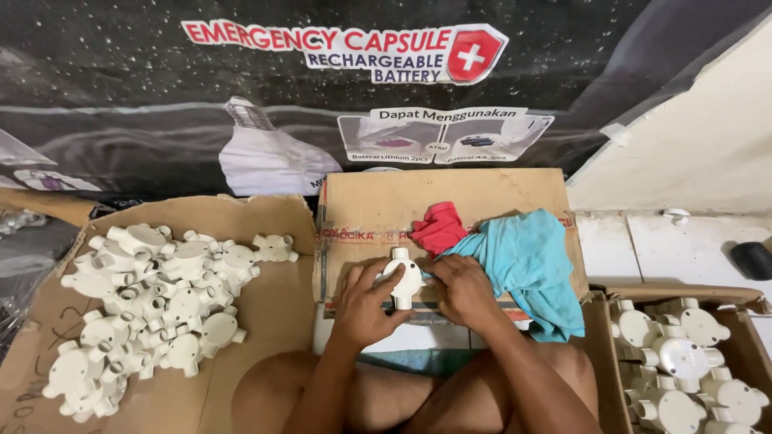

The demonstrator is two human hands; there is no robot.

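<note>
Both hands, L (363,308) & R (460,287), grip white junction box (401,279) flat on cardboard box (378,201), one outlet pointing twd person.

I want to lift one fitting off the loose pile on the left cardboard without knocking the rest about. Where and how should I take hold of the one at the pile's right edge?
Probably by its round body, coming from the right. That white junction box lies flat, slightly apart from the pile, with bare cardboard on its right. Its short spouts look like a smaller, less sure hold.
</note>
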